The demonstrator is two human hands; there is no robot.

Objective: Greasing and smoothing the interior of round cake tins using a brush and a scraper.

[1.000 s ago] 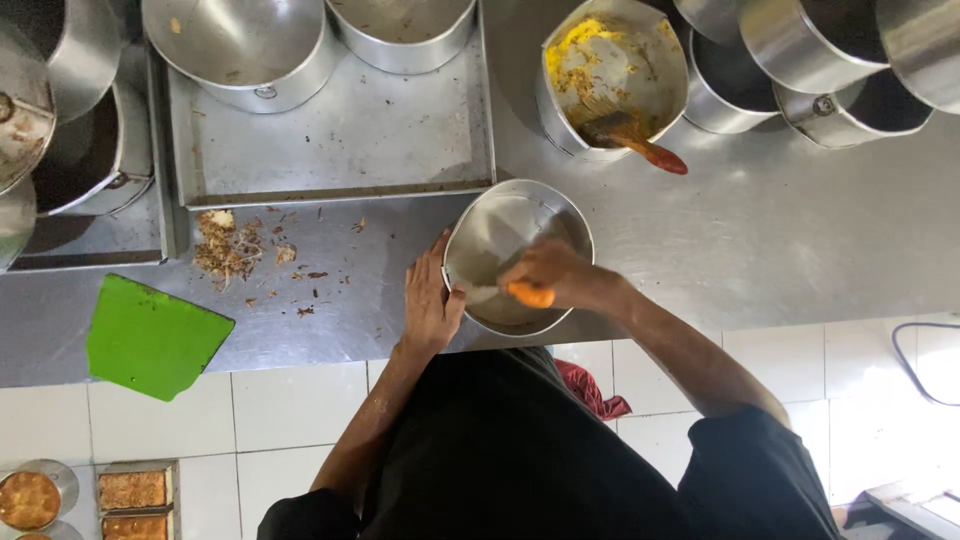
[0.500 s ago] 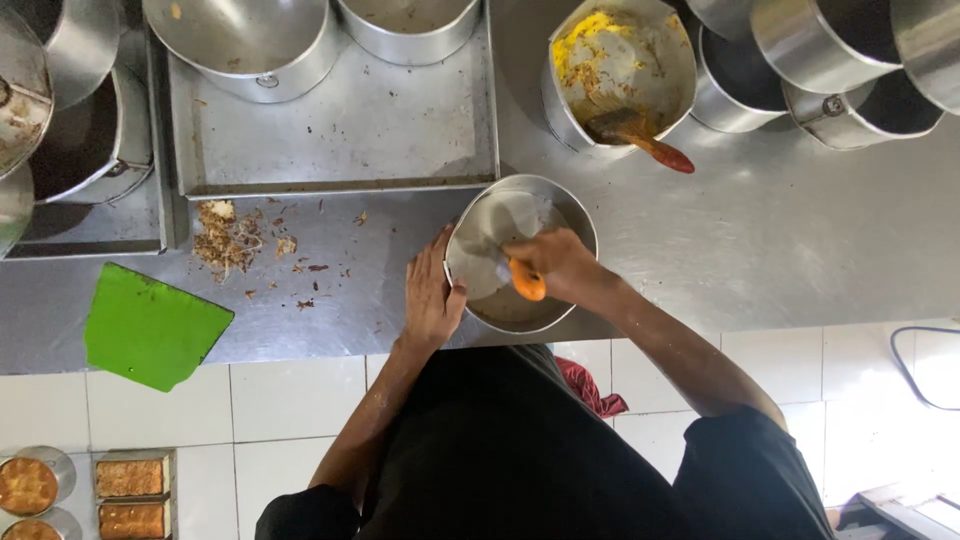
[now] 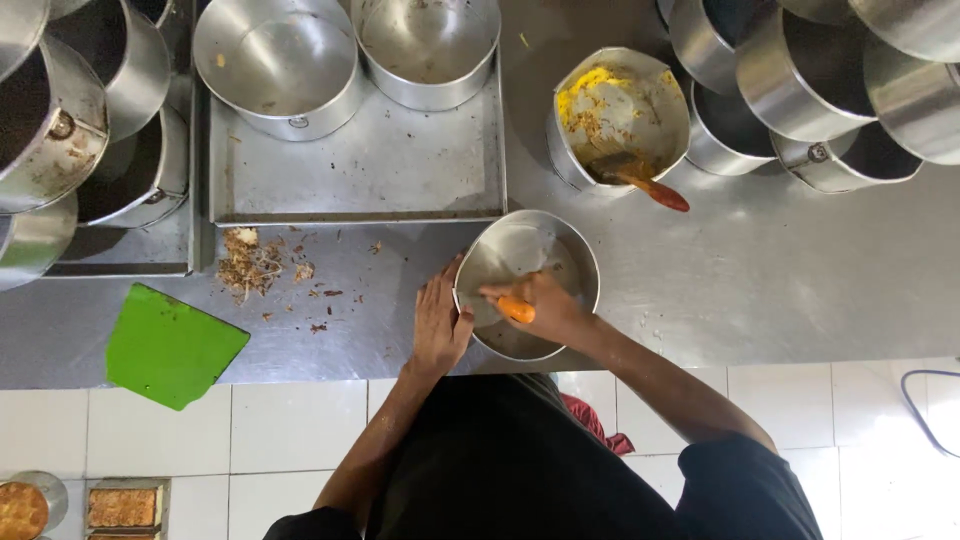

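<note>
Steadying the steel bowl (image 3: pixel 527 284) at the desk's (image 3: pixel 780 290) near edge, left hand (image 3: pixel 440 325) flat against its rim, right hand (image 3: pixel 545 305) clamped on an orange-handled tool (image 3: pixel 516 310); bowl looks nearly scraped clean, perhaps.

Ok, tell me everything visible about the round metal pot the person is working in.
The round metal pot looks like shiny steel, with straight walls and an open top. It stands upright near the front edge of the steel counter, just below the shallow tray. Its inside looks mostly empty, with a pale smear. The left hand rests against its left wall; the right hand reaches inside, holding an orange-handled tool whose working end is hidden.
</note>
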